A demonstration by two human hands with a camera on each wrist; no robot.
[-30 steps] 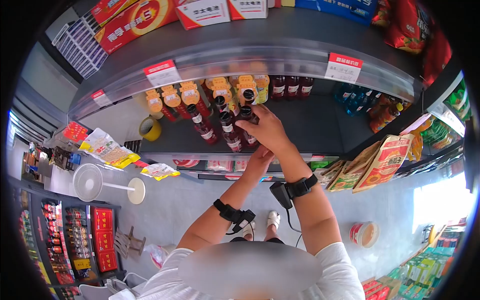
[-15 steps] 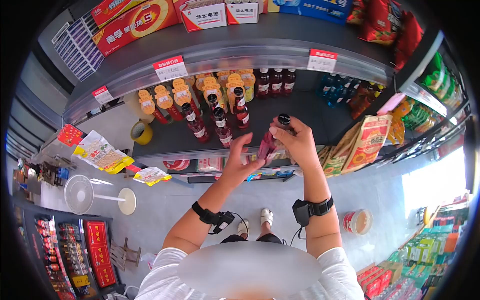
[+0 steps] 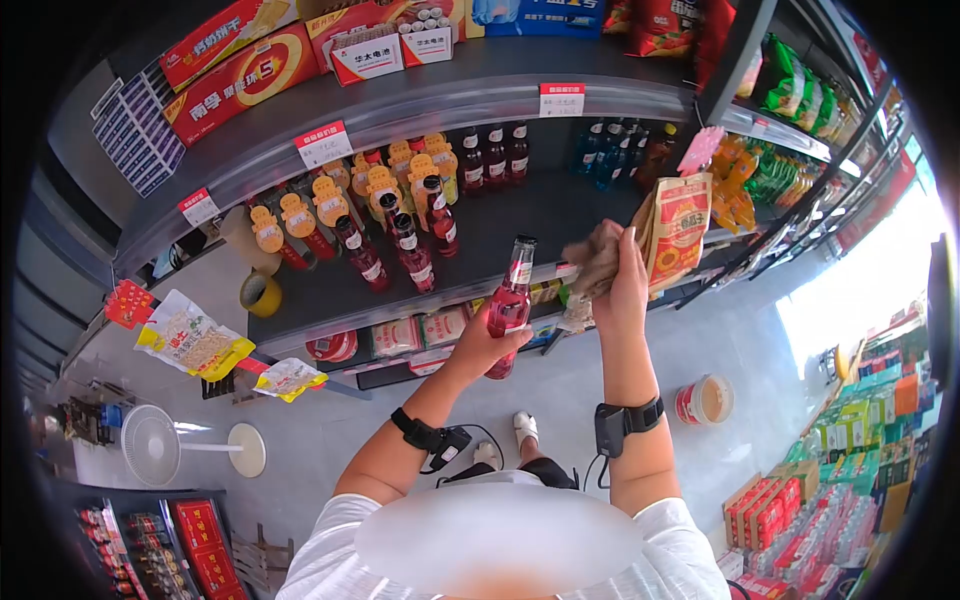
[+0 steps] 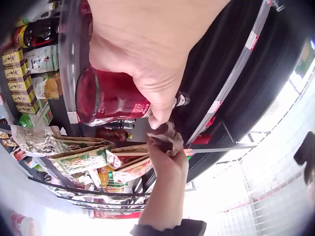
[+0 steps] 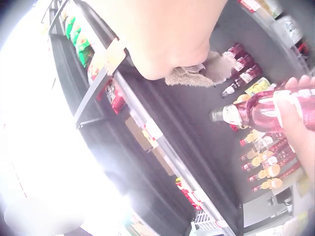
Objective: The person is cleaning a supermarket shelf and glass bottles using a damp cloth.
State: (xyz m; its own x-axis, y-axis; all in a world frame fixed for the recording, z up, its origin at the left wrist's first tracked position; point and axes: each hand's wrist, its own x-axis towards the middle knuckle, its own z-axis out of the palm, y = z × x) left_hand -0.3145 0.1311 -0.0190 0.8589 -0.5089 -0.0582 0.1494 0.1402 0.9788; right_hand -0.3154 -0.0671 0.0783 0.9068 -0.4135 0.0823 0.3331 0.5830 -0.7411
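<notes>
The left hand (image 3: 482, 350) grips a bottle of red drink (image 3: 510, 308) around its lower body, held upright in front of the shelf edge. In the left wrist view the bottle (image 4: 115, 96) lies under the palm and thumb. The right hand (image 3: 625, 285) pinches a crumpled grey-brown cloth (image 3: 597, 262) to the right of the bottle, apart from it. The right wrist view shows the cloth (image 5: 197, 73) below the knuckles and the bottle's dark cap (image 5: 215, 115) facing it. Several similar red bottles (image 3: 414, 262) stand on the shelf.
Orange-tagged bottles (image 3: 331, 203) and blue bottles (image 3: 610, 155) stand further back on the shelf (image 3: 540, 215). A brown snack bag (image 3: 680, 232) hangs right of the right hand. Hanging snack packs (image 3: 195, 337) and a yellow tape roll (image 3: 261, 294) are at the left.
The bottle has moved from the shelf group into the left hand, away from the shelf. The right hand has let go of its neck and moved right, now with the cloth. The view has shifted right.
</notes>
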